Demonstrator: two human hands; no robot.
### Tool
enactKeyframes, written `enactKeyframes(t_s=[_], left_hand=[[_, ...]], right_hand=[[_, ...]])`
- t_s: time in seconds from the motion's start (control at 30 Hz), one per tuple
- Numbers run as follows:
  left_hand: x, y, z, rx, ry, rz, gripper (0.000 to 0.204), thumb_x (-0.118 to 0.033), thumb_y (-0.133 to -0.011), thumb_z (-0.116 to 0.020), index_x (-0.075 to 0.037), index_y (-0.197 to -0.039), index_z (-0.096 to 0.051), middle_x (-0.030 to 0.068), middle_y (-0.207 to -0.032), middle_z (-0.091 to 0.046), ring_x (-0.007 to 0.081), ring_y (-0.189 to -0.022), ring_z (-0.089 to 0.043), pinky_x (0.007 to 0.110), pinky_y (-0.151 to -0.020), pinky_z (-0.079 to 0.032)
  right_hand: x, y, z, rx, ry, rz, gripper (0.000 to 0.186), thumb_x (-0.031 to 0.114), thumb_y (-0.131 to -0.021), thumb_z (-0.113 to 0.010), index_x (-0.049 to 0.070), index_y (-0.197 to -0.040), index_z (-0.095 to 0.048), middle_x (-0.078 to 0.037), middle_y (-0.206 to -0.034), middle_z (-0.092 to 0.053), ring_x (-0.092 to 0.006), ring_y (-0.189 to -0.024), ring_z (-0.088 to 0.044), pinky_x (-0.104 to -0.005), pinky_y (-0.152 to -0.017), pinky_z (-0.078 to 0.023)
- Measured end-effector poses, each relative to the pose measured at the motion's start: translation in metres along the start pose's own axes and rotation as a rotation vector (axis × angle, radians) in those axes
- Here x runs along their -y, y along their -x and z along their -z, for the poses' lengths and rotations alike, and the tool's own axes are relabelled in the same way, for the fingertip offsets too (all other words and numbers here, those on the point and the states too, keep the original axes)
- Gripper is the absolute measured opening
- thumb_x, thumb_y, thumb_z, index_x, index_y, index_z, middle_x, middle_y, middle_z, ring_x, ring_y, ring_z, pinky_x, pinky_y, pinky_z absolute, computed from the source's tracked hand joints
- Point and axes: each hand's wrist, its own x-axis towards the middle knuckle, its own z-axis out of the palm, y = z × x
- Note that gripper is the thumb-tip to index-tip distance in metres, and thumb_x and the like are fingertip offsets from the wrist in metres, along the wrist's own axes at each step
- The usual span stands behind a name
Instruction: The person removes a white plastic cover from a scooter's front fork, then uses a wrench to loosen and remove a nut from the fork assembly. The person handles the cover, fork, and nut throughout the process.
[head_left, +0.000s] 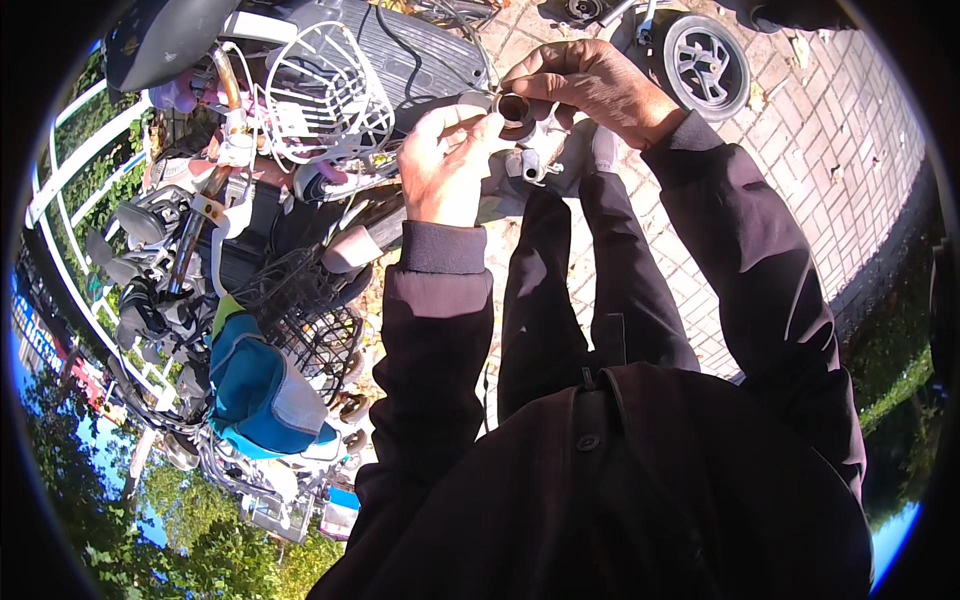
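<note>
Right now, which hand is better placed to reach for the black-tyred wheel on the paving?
Probably the right hand: it is nearer the wheel, while the left hand is farther away, across the ring-shaped part.

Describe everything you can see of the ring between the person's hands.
The ring is round and hollow, brownish, and looks like worn metal. Its opening faces the camera, so part of the inner wall shows. It is held up in front of the person, the left hand at its left side and the fingertips of the right hand at its upper edge. Fingers hide part of it, and its depth cannot be told.
</note>
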Motion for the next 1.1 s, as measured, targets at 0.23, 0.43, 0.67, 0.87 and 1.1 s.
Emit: enactKeyframes(t_s=[0.23,0.43,0.67,0.87,1.1], left_hand=[[0.01,0.012,-0.007,0.023,-0.263,-0.347,0.047,-0.003,-0.085,-0.076,0.0,-0.129,-0.06,0.0092,-0.11,-0.069,0.0111,-0.095,-0.065,0.024,-0.079,-0.053],[0.009,0.01,-0.004,0.045,-0.316,-0.369,0.047,-0.003,-0.085,-0.076,-0.003,-0.13,-0.062,0.0042,-0.108,-0.069,0.0085,-0.089,-0.064,0.023,-0.081,-0.053],[0.012,0.016,-0.008,-0.046,-0.444,-0.402,0.044,-0.002,-0.086,-0.075,-0.005,-0.129,-0.064,0.0029,-0.104,-0.068,0.0078,-0.09,-0.064,0.021,-0.07,-0.053],[0.023,0.015,-0.017,-0.14,-0.479,-0.595,0.047,0.001,-0.082,-0.078,-0.004,-0.127,-0.065,0.0051,-0.11,-0.065,0.0101,-0.089,-0.066,0.022,-0.068,-0.055],[0.026,0.014,-0.021,-0.2,-0.412,-0.567,0.04,-0.01,-0.077,-0.083,-0.009,-0.115,-0.069,0.0053,-0.104,-0.065,0.0154,-0.084,-0.066,0.03,-0.069,-0.052]], right_hand=[[-0.007,0.0,-0.006,-0.017,-0.067,0.047,0.02,0.023,-0.095,-0.071,0.004,-0.097,-0.075,-0.001,-0.077,-0.069,-0.0058,-0.065,-0.06,-0.0201,-0.053,-0.045],[-0.007,0.004,-0.01,-0.052,-0.019,0.061,0.019,0.021,-0.095,-0.071,0.004,-0.102,-0.075,-0.002,-0.079,-0.071,-0.0067,-0.067,-0.063,-0.0198,-0.055,-0.046],[-0.019,0.006,-0.006,0.0,-0.221,0.072,0.019,0.017,-0.095,-0.07,0.001,-0.105,-0.073,-0.005,-0.09,-0.073,-0.0127,-0.079,-0.07,-0.0257,-0.075,-0.059],[-0.025,0.008,-0.007,-0.023,-0.265,0.045,0.02,0.016,-0.094,-0.07,0.0,-0.107,-0.072,-0.006,-0.093,-0.073,-0.0145,-0.083,-0.07,-0.0275,-0.079,-0.059],[-0.021,0.006,-0.009,-0.049,-0.295,0.037,0.019,0.015,-0.095,-0.069,-0.001,-0.106,-0.072,-0.006,-0.093,-0.073,-0.0151,-0.083,-0.07,-0.0283,-0.078,-0.059]])
